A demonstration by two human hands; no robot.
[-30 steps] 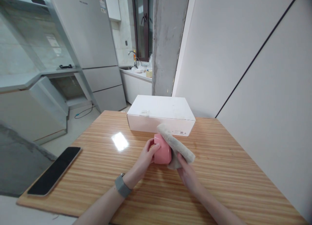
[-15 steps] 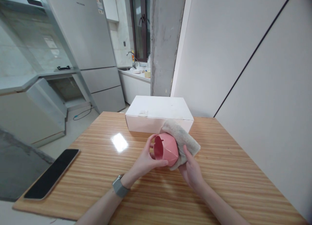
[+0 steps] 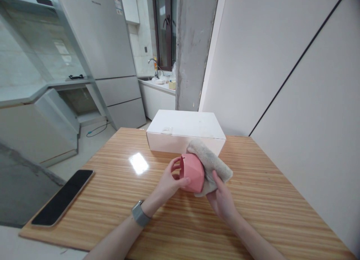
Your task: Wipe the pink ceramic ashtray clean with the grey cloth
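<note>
My left hand [image 3: 167, 183] grips a pink faceted cup [image 3: 193, 171] by its rim, tilted on its side with the opening facing left, just above the wooden table [image 3: 261, 200]. A grey-beige cloth [image 3: 211, 164] is pressed against the cup's right side by my right hand [image 3: 222, 199], whose fingers are closed on the cloth. A grey watch sits on my left wrist [image 3: 140, 213].
A closed white cardboard box [image 3: 185, 131] lies on the table just behind the cup. A black phone [image 3: 62, 202] lies near the table's left edge. A wall runs along the right. Beyond the table stand a fridge [image 3: 109, 57], a concrete pillar and a sink counter.
The cup went from lying with its base toward me to tilted with its opening to the left. The cloth shifted from on top of the cup round to its right side.
</note>
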